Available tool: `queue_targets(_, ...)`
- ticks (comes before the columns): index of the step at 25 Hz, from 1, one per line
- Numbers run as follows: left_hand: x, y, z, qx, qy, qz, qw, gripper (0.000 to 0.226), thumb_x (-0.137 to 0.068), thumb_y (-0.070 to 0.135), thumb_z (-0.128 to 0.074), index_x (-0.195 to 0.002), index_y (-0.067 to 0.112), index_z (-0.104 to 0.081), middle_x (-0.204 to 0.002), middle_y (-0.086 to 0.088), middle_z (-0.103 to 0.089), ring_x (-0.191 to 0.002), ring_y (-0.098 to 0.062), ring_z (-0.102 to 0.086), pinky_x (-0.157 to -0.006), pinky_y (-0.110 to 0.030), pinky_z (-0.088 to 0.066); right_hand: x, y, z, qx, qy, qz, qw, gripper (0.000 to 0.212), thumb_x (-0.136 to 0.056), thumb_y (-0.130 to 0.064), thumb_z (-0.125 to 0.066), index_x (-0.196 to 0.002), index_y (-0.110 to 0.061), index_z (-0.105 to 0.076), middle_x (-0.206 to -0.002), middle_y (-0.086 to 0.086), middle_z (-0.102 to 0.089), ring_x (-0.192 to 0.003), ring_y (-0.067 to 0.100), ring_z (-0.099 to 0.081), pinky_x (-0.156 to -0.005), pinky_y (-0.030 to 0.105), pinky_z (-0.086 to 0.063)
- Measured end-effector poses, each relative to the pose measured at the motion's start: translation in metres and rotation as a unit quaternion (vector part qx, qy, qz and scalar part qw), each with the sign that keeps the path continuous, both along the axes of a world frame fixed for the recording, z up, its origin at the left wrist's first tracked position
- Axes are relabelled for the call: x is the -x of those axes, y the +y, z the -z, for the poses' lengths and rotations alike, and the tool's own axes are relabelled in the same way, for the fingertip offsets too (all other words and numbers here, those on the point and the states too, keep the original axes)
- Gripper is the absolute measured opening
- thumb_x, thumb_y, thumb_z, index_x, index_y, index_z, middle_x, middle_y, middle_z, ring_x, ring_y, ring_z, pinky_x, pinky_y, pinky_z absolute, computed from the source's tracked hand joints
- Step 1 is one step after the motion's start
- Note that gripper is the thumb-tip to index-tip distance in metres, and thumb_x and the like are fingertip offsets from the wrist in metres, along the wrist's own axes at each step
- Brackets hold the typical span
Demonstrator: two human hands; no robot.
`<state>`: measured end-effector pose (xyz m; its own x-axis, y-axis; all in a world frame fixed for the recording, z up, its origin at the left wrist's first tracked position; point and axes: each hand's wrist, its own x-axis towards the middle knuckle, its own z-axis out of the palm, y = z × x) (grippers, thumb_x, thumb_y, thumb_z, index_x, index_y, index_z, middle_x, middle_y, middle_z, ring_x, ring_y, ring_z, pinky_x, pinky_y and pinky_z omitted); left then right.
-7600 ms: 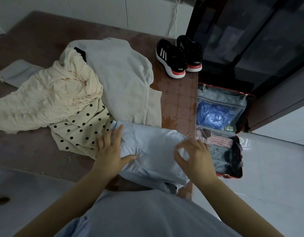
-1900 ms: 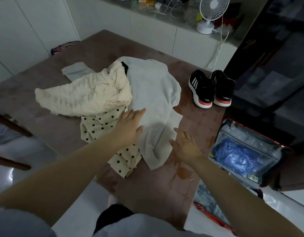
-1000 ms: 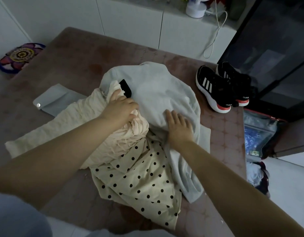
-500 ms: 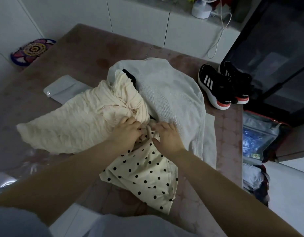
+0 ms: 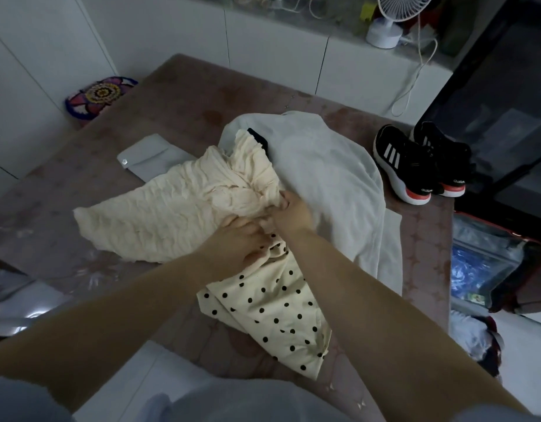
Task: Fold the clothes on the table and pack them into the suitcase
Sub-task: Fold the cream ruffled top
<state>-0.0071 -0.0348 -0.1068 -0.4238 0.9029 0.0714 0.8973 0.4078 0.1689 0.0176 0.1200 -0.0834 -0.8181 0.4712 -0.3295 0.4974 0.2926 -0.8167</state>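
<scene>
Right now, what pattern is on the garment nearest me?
Black polka dots on cream: the dotted garment, head view.

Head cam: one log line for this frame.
phase: sorting pile | left hand: grips dotted cloth | right hand: grips cream garment | suitcase: open, beside table

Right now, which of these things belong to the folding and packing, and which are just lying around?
Part of the job: cream garment, polka-dot garment and white top heaped on the table; open suitcase beside it.
Just lying about: black sneakers and grey pouch on the table; fan on the counter; patterned cushion.
</scene>
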Motion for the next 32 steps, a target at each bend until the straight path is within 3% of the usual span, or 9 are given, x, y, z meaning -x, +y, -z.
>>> queue_targets(5, 0.049, 0.01, -0.051, -0.143, -0.001, -0.186, 0.972, 0.048, -0.088, 0.022, -0.058, -0.132, 0.01, -0.045, -0.127, -0.017, -0.051, -0.117, -0.038, -0.045, -0.099, -0.045, -0.029, -0.018, 0.06, -0.04, -0.08, 0.175, 0.051, 0.98, 0.041, -0.076, 0.009, -0.048, -0.106, -0.011, -0.068, -0.089, 0.0, -0.065, -0.081, 0.014, -0.059, -0.066, 0.013, -0.043)
queue_targets(8, 0.073, 0.043, -0.07, -0.167, 0.008, -0.242, 0.956, 0.061, -0.087, 0.03, -0.061, -0.14, 0.013, -0.036, -0.135, -0.016, -0.046, -0.121, -0.038, -0.041, -0.099, -0.045, -0.029, -0.075, 0.103, -0.053, -0.165, 0.163, 0.062, 0.971, 0.04, -0.08, 0.011, -0.053, -0.113, -0.008, -0.065, -0.096, -0.003, -0.053, -0.091, 0.009, -0.051, -0.073, 0.0, -0.036)
queue_targets(10, 0.074, 0.069, -0.071, -0.125, -0.026, -0.251, 0.959, 0.065, -0.088, 0.036, -0.06, -0.143, 0.015, -0.032, -0.142, -0.015, -0.04, -0.127, -0.036, -0.037, -0.101, -0.042, -0.028, -0.123, 0.116, -0.046, -0.175, 0.109, 0.081, 0.975, 0.04, -0.081, 0.012, -0.054, -0.113, -0.008, -0.065, -0.096, -0.001, -0.053, -0.089, 0.005, -0.053, -0.068, -0.001, -0.035)
queue_targets(15, 0.045, 0.112, -0.032, 0.107, -0.106, -0.161, 0.975, 0.066, -0.088, 0.038, -0.059, -0.143, 0.016, -0.029, -0.139, -0.011, -0.047, -0.122, -0.031, -0.048, -0.1, -0.041, -0.039, -0.201, 0.121, -0.016, -0.117, -0.022, 0.088, 0.989, 0.023, -0.081, 0.009, -0.059, -0.073, -0.012, -0.065, -0.036, -0.028, -0.048, -0.044, -0.019, -0.045, -0.048, 0.002, -0.033)
queue_targets(19, 0.038, 0.121, -0.016, 0.054, -0.034, -0.173, 0.983, 0.056, -0.085, 0.03, -0.063, -0.136, 0.017, -0.041, -0.133, -0.01, -0.048, -0.121, -0.03, -0.045, -0.1, -0.041, -0.037, -0.213, 0.116, -0.002, -0.081, -0.029, 0.049, 0.995, 0.033, -0.084, -0.005, -0.064, -0.112, -0.021, -0.061, -0.093, -0.006, -0.063, -0.079, 0.003, -0.055, -0.073, 0.02, -0.041)
queue_targets(22, 0.043, 0.115, -0.016, 0.104, -0.029, -0.225, 0.968, 0.078, -0.082, 0.036, -0.066, -0.144, 0.016, -0.023, -0.143, -0.016, -0.037, -0.129, -0.035, -0.038, -0.103, -0.043, -0.032, -0.209, 0.115, -0.002, -0.097, -0.068, 0.05, 0.992, 0.054, -0.087, -0.016, -0.062, -0.136, -0.02, -0.039, -0.122, 0.001, -0.044, -0.106, 0.015, -0.05, -0.085, 0.025, -0.04)
queue_targets(26, 0.026, 0.101, -0.02, -0.004, -0.073, -0.229, 0.971, 0.028, -0.088, 0.022, -0.06, -0.113, 0.009, -0.064, -0.107, -0.015, -0.067, -0.103, -0.032, -0.058, -0.095, -0.037, -0.035, -0.191, 0.107, -0.021, -0.102, -0.021, 0.028, 0.994, 0.049, -0.088, -0.019, -0.06, -0.133, -0.021, -0.042, -0.122, -0.005, -0.039, -0.106, 0.008, -0.044, -0.086, 0.019, -0.036)
queue_targets(28, -0.001, 0.1, -0.03, -0.106, 0.005, -0.141, 0.984, 0.016, -0.083, 0.024, -0.063, -0.09, 0.013, -0.073, -0.083, -0.009, -0.071, -0.084, -0.03, -0.063, -0.088, -0.034, -0.028, -0.179, 0.102, -0.027, -0.07, 0.002, 0.028, 0.997, 0.036, -0.089, -0.023, -0.06, -0.124, -0.022, -0.051, -0.121, -0.006, -0.049, -0.103, 0.01, -0.05, -0.079, 0.017, -0.041)
queue_targets(32, -0.068, 0.105, -0.051, -0.147, -0.003, 0.017, 0.989, 0.004, -0.072, 0.024, -0.072, -0.074, 0.021, -0.073, -0.068, 0.002, -0.067, -0.068, -0.022, -0.062, -0.089, -0.03, -0.022, -0.154, 0.084, -0.038, 0.209, 0.014, 0.134, 0.969, 0.035, -0.089, -0.044, -0.055, -0.115, -0.02, -0.057, -0.108, -0.001, -0.063, -0.1, 0.019, -0.061, -0.087, 0.032, -0.05)
